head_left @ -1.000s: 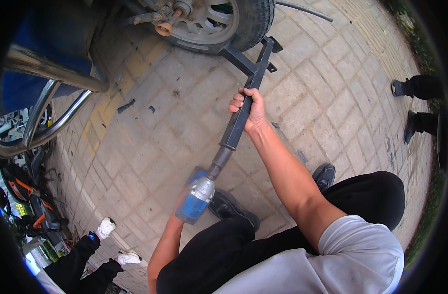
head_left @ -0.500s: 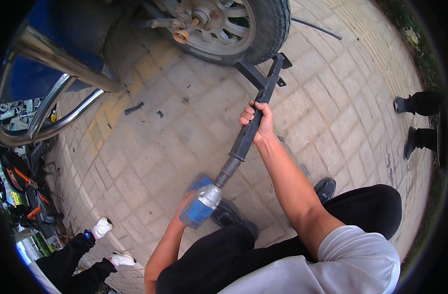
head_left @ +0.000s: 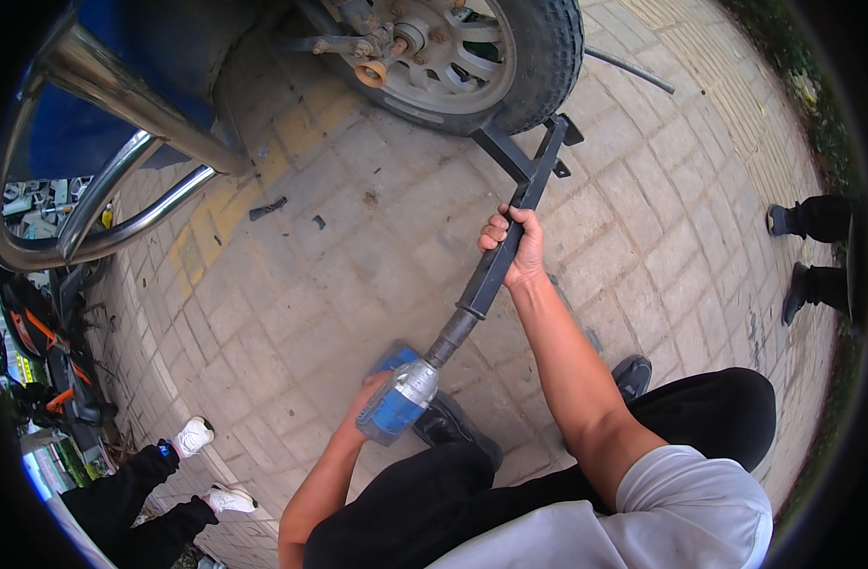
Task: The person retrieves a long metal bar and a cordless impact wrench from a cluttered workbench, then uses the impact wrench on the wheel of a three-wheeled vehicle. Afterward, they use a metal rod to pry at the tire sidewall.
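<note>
The left hand (head_left: 366, 391), partly hidden, grips a blue-and-silver power tool (head_left: 398, 406) at the near end of a black metal bar (head_left: 484, 283), which the right hand (head_left: 515, 243) clasps midway, its forked far end beside a wheel (head_left: 554, 71) above the paving (head_left: 292, 313).

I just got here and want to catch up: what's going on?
The person's right hand grips a forked black metal bar, while the left hand holds a blue-and-silver impact wrench. The wrench's socket meets the bar's near end. The forked end is by a treaded tire; whether they touch is unclear.
</note>
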The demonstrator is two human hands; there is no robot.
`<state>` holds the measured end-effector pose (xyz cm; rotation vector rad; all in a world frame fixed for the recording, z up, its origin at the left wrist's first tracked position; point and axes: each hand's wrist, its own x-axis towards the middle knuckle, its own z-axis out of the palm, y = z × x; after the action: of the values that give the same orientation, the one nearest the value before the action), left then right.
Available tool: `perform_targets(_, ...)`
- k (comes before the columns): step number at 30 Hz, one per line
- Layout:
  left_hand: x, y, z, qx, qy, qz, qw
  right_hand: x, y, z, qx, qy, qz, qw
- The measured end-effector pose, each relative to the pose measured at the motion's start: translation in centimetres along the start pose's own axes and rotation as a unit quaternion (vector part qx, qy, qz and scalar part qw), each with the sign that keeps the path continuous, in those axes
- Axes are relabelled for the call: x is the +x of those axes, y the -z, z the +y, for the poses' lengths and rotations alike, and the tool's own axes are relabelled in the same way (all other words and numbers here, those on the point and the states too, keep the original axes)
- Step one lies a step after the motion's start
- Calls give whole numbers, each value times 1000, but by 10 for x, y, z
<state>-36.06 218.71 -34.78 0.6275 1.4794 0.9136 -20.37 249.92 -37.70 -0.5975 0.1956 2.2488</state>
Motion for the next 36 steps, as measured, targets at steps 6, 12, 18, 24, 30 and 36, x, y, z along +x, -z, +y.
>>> perform_targets(6,-2,-4,6,-56,19,7,998,3,1,1,-8,9,4,1000)
perform_targets(12,0,-1,3,-42,8,-9,999,5,1,0,-12,11,8,1000)
perform_targets(18,-2,3,-4,-50,-17,-19,998,6,0,-1,-21,13,15,1000)
perform_targets(24,-2,1,-12,-40,22,7,999,6,-1,-2,-12,6,14,1000)
perform_targets(30,-2,-8,4,-124,60,13,990,7,-2,-3,-9,3,13,1000)
perform_targets(36,1,-16,21,-138,70,6,988,9,-2,-4,-15,4,20,1000)
